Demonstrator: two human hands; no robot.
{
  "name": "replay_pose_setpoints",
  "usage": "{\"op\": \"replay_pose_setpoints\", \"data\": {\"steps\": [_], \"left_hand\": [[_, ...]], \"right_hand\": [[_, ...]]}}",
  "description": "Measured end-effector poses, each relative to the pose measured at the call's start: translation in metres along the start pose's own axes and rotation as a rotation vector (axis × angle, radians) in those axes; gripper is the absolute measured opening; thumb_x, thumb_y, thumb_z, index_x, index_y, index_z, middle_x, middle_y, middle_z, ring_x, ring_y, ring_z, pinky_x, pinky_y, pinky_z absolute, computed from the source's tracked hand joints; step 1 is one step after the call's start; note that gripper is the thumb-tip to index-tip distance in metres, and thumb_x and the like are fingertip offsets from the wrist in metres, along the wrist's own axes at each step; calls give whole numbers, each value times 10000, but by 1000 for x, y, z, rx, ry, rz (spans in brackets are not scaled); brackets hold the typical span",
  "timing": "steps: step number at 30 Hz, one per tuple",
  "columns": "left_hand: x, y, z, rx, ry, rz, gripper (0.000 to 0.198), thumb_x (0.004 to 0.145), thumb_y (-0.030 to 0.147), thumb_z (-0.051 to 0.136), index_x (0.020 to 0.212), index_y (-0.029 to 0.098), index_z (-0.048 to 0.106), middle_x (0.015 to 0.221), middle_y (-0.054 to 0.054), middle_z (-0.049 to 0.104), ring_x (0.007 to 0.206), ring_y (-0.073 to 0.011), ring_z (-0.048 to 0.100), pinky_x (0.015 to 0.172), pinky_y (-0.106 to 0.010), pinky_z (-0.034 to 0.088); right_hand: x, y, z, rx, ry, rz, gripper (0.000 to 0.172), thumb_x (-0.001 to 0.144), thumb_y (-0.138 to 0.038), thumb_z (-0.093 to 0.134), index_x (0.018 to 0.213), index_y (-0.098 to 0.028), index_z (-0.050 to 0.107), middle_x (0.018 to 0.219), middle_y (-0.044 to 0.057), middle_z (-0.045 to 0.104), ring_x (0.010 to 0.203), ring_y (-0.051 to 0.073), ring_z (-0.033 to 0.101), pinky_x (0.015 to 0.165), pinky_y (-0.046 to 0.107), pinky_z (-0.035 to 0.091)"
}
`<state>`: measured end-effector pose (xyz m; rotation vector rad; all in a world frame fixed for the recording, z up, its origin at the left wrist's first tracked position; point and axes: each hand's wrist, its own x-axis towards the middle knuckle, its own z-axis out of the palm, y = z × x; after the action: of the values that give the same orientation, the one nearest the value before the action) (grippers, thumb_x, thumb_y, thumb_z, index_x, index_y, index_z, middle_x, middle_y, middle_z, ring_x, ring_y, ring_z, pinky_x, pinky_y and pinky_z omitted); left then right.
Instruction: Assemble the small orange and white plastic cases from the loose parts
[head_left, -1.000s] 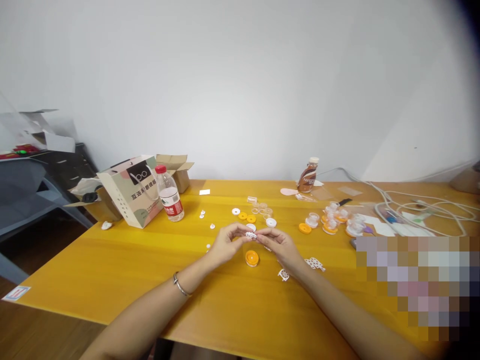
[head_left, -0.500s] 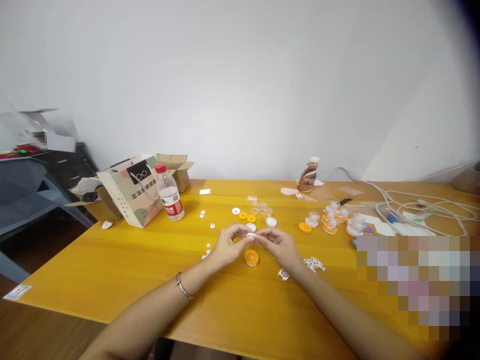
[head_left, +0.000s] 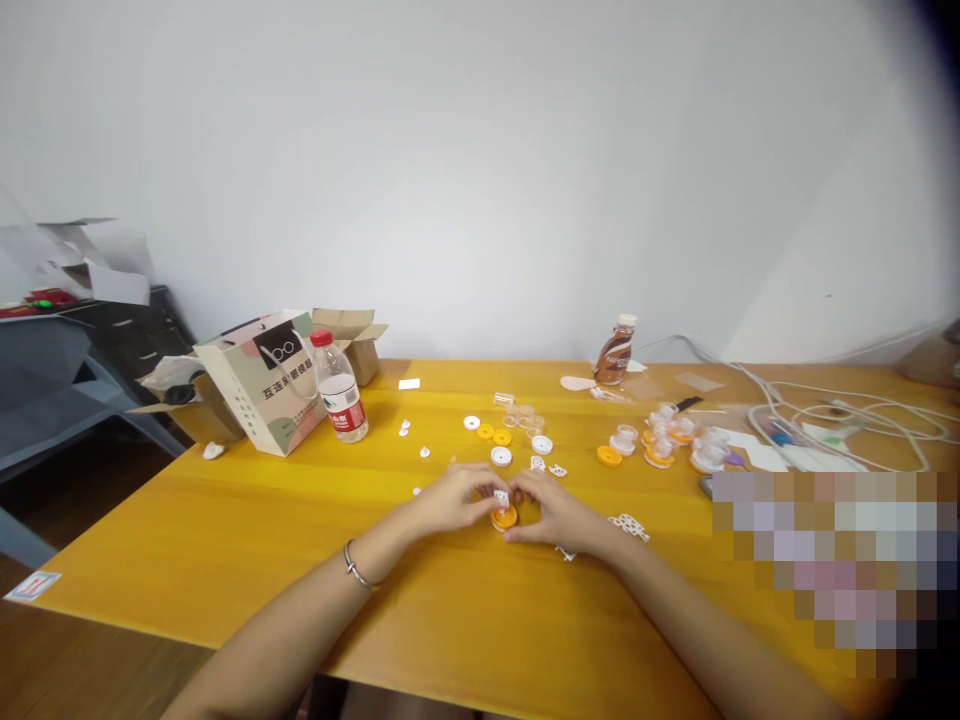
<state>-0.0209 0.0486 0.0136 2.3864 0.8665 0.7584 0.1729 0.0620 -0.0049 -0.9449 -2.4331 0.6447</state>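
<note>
Both hands meet low on the yellow table [head_left: 225,540] around an orange disc [head_left: 505,518]. My left hand [head_left: 450,500] and my right hand [head_left: 551,510] pinch a small white perforated piece [head_left: 501,497] that stands on the disc. The fingers of both hands are curled and closed on it. A metal bracelet [head_left: 355,566] circles my left wrist. More white perforated pieces [head_left: 628,525] lie just right of my right hand.
White and orange caps [head_left: 501,456] and clear cups [head_left: 525,415] lie behind the hands. Assembled small pots [head_left: 660,450] stand to the right. A water bottle [head_left: 338,388], paper bag [head_left: 259,385], brown drink bottle [head_left: 616,352] and cables [head_left: 840,415] are further back.
Both hands have come down and nearer, from holding the white piece in the air to pressing it onto the orange disc. White pieces behind them are now uncovered.
</note>
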Motion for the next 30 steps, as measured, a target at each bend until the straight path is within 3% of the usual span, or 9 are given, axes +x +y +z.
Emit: {"op": "replay_pose_setpoints", "data": {"steps": [11,22,27,30], "left_hand": [[-1,1,4,5,-50,42,168,806,245,482,887,149,594,849,-53,616,789,-131,557,760,-237,416],[1,-8,8,-104,-56,-39,207,807,290,485,880,139,606,863,-60,634,789,-135,567,740,-235,428],[1,-5,2,-18,15,-17,216,815,287,473,919,161,615,863,-57,616,808,-143,550,779,-256,411],[1,-2,-1,18,-37,8,226,822,293,460,926,172,621,855,-54,605,798,-137,546,780,-250,407]], "right_hand": [[1,3,4,-3,2,-3,225,633,-372,650,718,-186,555,749,5,555,753,166,486,680,264,363],[0,6,7,2,29,-1,195,629,-331,644,741,-186,577,753,8,567,750,165,496,673,262,372],[1,4,6,-8,22,-4,192,626,-320,643,731,-181,563,753,7,569,734,162,499,669,262,377],[1,2,6,-12,15,3,180,629,-314,638,724,-181,563,752,9,570,746,166,499,676,263,378]]}}
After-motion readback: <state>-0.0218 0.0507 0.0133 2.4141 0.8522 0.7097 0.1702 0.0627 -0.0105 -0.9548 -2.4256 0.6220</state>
